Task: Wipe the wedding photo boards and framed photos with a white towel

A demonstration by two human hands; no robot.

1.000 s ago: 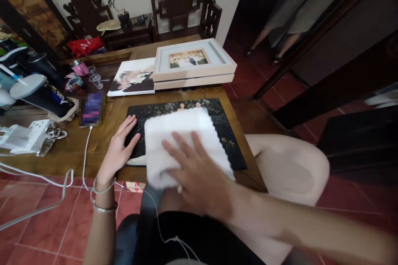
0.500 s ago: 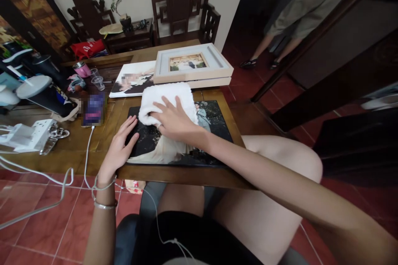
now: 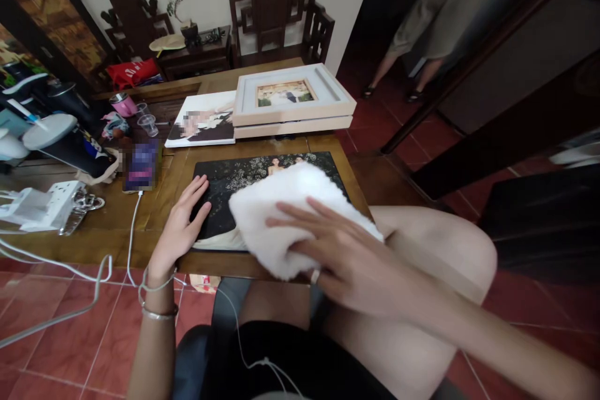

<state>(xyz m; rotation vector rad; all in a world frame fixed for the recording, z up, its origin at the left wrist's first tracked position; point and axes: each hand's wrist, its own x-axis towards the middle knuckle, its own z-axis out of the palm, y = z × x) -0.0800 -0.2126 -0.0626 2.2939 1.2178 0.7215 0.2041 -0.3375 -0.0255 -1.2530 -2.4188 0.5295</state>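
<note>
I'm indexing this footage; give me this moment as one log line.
left hand: at left edge of photo panel | right hand: on white cloth | cloth: partly over panel

Two pale wooden picture frames (image 3: 285, 95) lie stacked on a brown wooden table (image 3: 154, 212). Just left of the frames is a flat, white-edged photo panel (image 3: 220, 115); farther left of them stand a clear plastic cup (image 3: 148, 125) and a pink metal mug (image 3: 122, 104). Left and nearer than the frames lie a purple-screened phone (image 3: 141, 165) and a white plastic power strip (image 3: 60, 206). Behind the frames stands a dark carved wooden chair (image 3: 272, 6); well to their right, a person in a blue top and beige shorts (image 3: 445, 12).
</note>
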